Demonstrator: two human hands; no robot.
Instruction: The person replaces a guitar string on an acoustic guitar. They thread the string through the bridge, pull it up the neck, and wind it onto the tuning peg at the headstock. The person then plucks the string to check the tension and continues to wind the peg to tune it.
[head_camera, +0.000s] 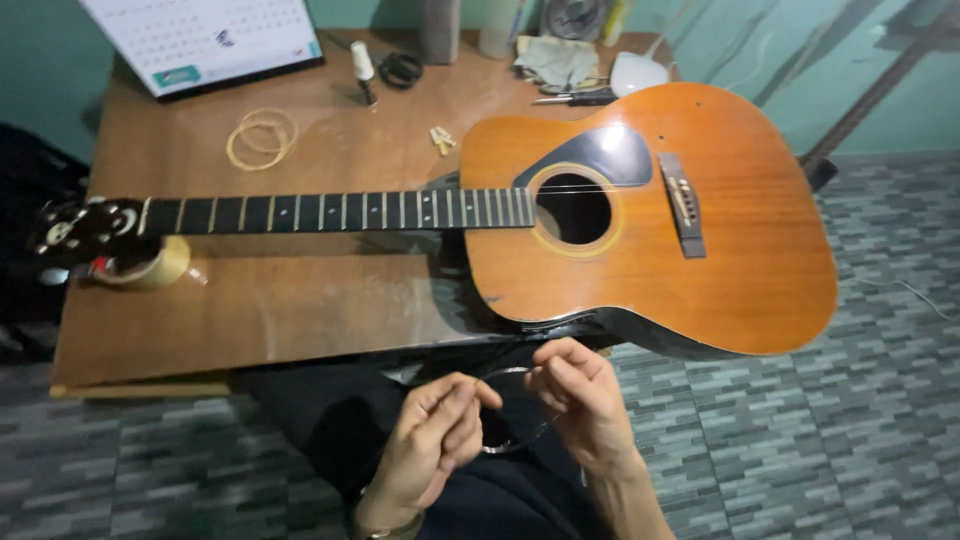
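Hands low in the view, over a dark lap, close to each other but apart. Left hand (432, 440) curled, thumb and forefinger pinched together on a thin coiled guitar string (512, 410). Right hand (580, 395) likewise bunched, fingertips (540, 378) closed on the same wire near its upper loop. String arcing between the two pinches, one curve above near the thumbs, another sagging below between the palms; faint and hard to follow against the dark cloth, ends not traceable.

Just beyond the knuckles, acoustic guitar (650, 220) lying face up, orange-brown body hanging off the near right edge of a wooden table (250, 310), lower bout almost over the right hand but not touching it. Neck stretched left across the tabletop, headstock (85, 228) resting on a roll of tape (150, 268) at the far left edge. Soundhole dark, black pickguard beside it, bridge further right.

On the tabletop behind the neck: coiled pale string (262, 138), small white bridge pins (441, 140), a white-capped little bottle (363, 70), a black coil (400, 69), a crumpled cloth (555, 60), a desk calendar (205, 40) at the back left. Grey patterned floor on both sides.
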